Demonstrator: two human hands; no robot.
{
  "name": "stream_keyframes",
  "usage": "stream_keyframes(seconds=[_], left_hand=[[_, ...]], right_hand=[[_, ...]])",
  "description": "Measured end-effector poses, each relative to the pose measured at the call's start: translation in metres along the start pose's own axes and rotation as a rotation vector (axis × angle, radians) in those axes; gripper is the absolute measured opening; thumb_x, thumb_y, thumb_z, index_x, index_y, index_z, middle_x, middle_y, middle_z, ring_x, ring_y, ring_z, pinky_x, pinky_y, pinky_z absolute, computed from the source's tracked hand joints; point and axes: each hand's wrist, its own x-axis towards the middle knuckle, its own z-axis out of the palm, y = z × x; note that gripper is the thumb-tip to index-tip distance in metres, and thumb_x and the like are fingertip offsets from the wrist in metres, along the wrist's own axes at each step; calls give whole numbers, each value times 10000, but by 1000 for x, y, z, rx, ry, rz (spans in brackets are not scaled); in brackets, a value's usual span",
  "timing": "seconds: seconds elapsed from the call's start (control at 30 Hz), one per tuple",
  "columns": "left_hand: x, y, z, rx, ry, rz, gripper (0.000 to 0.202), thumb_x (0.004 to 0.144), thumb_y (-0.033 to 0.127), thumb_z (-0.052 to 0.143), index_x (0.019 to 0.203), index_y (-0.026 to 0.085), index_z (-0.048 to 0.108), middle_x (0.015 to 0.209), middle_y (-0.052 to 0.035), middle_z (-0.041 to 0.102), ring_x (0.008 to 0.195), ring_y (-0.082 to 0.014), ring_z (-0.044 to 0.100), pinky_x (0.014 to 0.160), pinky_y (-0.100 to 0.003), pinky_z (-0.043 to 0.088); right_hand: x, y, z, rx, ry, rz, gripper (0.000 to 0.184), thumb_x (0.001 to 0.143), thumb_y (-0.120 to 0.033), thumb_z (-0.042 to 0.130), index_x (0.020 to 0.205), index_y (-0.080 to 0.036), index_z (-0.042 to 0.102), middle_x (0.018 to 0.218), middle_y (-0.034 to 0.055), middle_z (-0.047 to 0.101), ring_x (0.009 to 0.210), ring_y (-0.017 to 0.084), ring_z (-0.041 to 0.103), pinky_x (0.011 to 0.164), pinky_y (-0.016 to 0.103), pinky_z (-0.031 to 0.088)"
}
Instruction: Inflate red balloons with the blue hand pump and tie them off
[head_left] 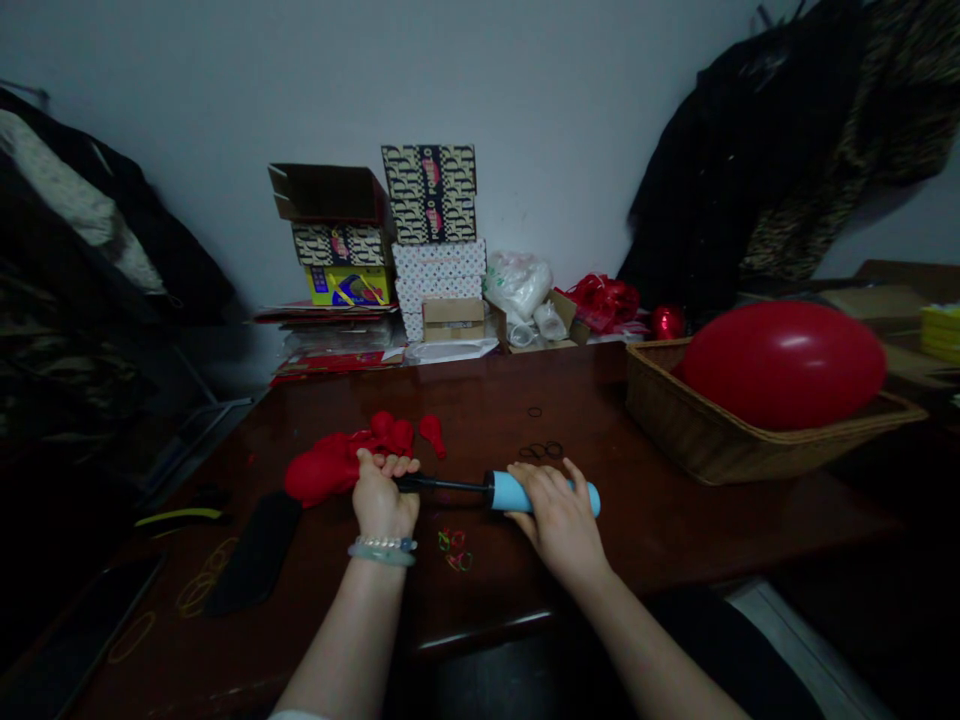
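A hand balloon pump [504,490] with a light blue barrel and a black rod lies level between my hands, above the brown table [517,585]. My right hand [559,510] is wrapped round the blue barrel. My left hand [384,495] is closed on the pump's black end, and its palm faces partly up. Just beyond my left hand lies a cluster of red balloons [322,470], with one loose red balloon [432,434] beside it. Whether one of them is fitted to the pump is hidden by my left hand.
Colourful small rubber bands [455,550] and black bands [541,450] lie near my hands. At right, a wicker basket [720,450] holds a large inflated red balloon [787,362]. A dark phone-like slab [256,555] lies at left. Boxes [439,275] stand along the wall.
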Motion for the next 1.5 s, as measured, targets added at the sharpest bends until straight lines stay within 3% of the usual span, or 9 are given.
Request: stream_keyframes(seconds=[0.17, 0.3, 0.4, 0.5, 0.77, 1.17, 1.33, 1.4, 1.5], left_hand=[[6, 9, -2, -56, 0, 9, 372, 982, 330, 360, 638, 190, 354, 441, 87, 278, 359, -62, 309, 428, -206, 335], [1, 1, -4, -74, -27, -14, 349, 974, 297, 389, 646, 178, 396, 461, 81, 323, 396, -63, 364, 479, -211, 387], [-4, -8, -5, -43, 11, -13, 325, 967, 283, 404, 664, 170, 440, 505, 61, 405, 465, -74, 450, 560, -229, 446], [-6, -12, -5, -23, 51, -8, 343, 964, 289, 408, 642, 174, 429, 496, 57, 397, 508, -89, 489, 640, -257, 482], [-11, -15, -7, -83, -54, -57, 368, 969, 288, 391, 618, 180, 377, 479, 73, 315, 432, -74, 374, 549, -232, 428], [-28, -45, -9, 10, -44, -53, 343, 939, 313, 466, 626, 174, 450, 524, 48, 413, 549, -105, 515, 747, -306, 498], [-32, -50, -11, 19, -40, -110, 325, 933, 321, 472, 652, 162, 512, 583, 17, 490, 703, -148, 610, 852, -370, 489], [-34, -50, -12, 10, -53, -141, 335, 932, 325, 468, 640, 164, 499, 574, 13, 480, 739, -169, 620, 854, -400, 490], [-37, -51, -11, 4, -90, -145, 364, 926, 320, 475, 596, 172, 432, 531, 30, 420, 623, -137, 562, 764, -358, 507]], right_hand=[[1, 7, -5, -18, 6, 9, 420, 878, -328, 589, 1284, -255, 508, 1259, 61, 610, 1138, 241, 534, 1093, 526, 189], [-3, 11, -3, -28, 6, 63, 433, 860, -316, 611, 1279, -258, 519, 1226, 58, 614, 1128, 236, 535, 1077, 510, 233], [-6, 14, 0, -11, 3, 81, 439, 850, -278, 619, 1277, -246, 522, 1195, 60, 615, 1119, 238, 530, 1067, 484, 279], [-7, 16, 3, 15, 29, 67, 429, 862, -251, 593, 1282, -217, 517, 1192, 75, 601, 1135, 242, 516, 1085, 472, 287], [-10, 9, 12, 65, 83, 28, 438, 872, -236, 553, 1305, -198, 497, 1187, 101, 593, 1106, 258, 522, 988, 465, 413], [-11, -2, 14, 97, 121, 30, 425, 895, -247, 512, 1317, -208, 488, 1169, 111, 595, 1084, 276, 530, 984, 498, 400], [-13, -6, 17, 99, 106, 43, 413, 897, -247, 515, 1308, -200, 499, 1170, 109, 599, 1087, 276, 525, 988, 489, 395], [-13, -7, 17, 101, 98, 42, 411, 894, -244, 526, 1302, -192, 506, 1173, 107, 599, 1087, 273, 520, 991, 479, 392], [-13, -9, 19, 103, 81, 32, 418, 886, -255, 553, 1296, -185, 514, 1169, 105, 600, 1079, 269, 519, 984, 464, 396]])
